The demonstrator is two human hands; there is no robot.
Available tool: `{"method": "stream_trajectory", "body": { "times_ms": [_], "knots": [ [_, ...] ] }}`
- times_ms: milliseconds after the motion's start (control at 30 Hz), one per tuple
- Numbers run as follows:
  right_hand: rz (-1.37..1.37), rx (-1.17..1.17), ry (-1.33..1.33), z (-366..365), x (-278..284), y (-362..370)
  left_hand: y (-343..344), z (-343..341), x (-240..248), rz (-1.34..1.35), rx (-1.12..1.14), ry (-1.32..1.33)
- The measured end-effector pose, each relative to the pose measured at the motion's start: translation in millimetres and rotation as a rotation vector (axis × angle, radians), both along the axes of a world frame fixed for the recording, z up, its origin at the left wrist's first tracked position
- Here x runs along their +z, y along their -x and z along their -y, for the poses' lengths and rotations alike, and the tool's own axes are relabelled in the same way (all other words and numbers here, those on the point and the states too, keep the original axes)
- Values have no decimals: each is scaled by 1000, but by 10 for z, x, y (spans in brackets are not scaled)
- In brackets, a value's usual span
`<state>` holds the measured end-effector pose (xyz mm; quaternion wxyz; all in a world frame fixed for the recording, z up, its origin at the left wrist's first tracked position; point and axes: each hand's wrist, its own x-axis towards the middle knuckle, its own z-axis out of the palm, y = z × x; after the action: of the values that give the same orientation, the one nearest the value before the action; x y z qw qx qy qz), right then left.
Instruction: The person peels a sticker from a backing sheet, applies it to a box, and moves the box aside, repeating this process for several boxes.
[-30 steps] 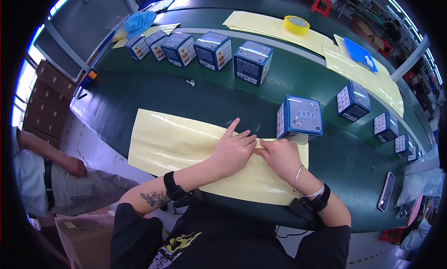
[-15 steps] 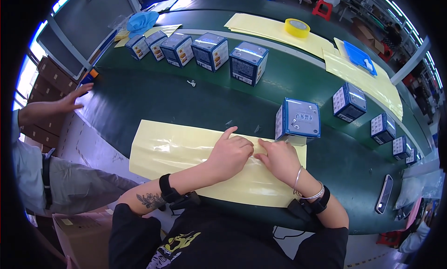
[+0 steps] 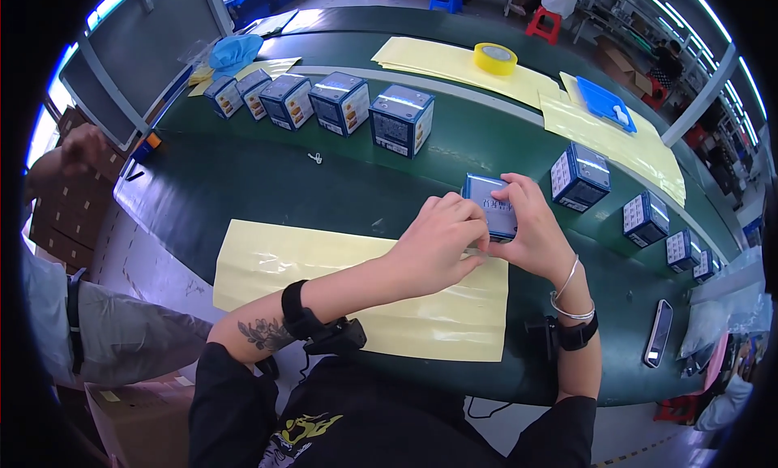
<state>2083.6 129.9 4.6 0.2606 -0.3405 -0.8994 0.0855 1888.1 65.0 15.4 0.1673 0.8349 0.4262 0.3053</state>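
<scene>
A blue box (image 3: 491, 199) with a shiny top stands on the green table just beyond a long yellow glossy sheet (image 3: 340, 261). My right hand (image 3: 531, 235) is closed on the box from the right, with its thumb at the near edge and its fingers over the top. Against the near left corner of that box, my left hand (image 3: 444, 243) is closed with its fingertips pinched together. Whatever those fingertips hold is too small or hidden to make out.
Blue boxes stand in a row at the far left (image 3: 339, 103) and another at the right (image 3: 580, 176). Farther back lie yellow sheets with a tape roll (image 3: 495, 59) and a blue tray (image 3: 604, 103). A phone (image 3: 658, 333) lies right; a co-worker (image 3: 61, 298) stands left.
Both my hands have moved from the yellow sheet up to the near blue box, and the right one has taken hold of it. The co-worker's hand at the left has lifted away from the table.
</scene>
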Motion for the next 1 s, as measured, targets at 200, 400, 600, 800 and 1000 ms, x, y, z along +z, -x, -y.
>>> {"method": "stream_trajectory", "body": {
  "times_ms": [200,400,600,800,1000],
  "knots": [
    [-63,39,112,-27,-22,-29,-241,-160,-189,41,79,-67],
    [-43,30,90,-41,-45,-95,-336,-190,-234,135,147,-153],
    [-77,31,74,-35,-66,-130,-357,-168,-195,-139,115,-759],
    [-56,47,24,-3,-68,-209,-453,-197,-356,-163,63,-791],
    [-89,88,17,-19,-105,-208,-478,-219,-377,-107,131,-726]
  ]
}}
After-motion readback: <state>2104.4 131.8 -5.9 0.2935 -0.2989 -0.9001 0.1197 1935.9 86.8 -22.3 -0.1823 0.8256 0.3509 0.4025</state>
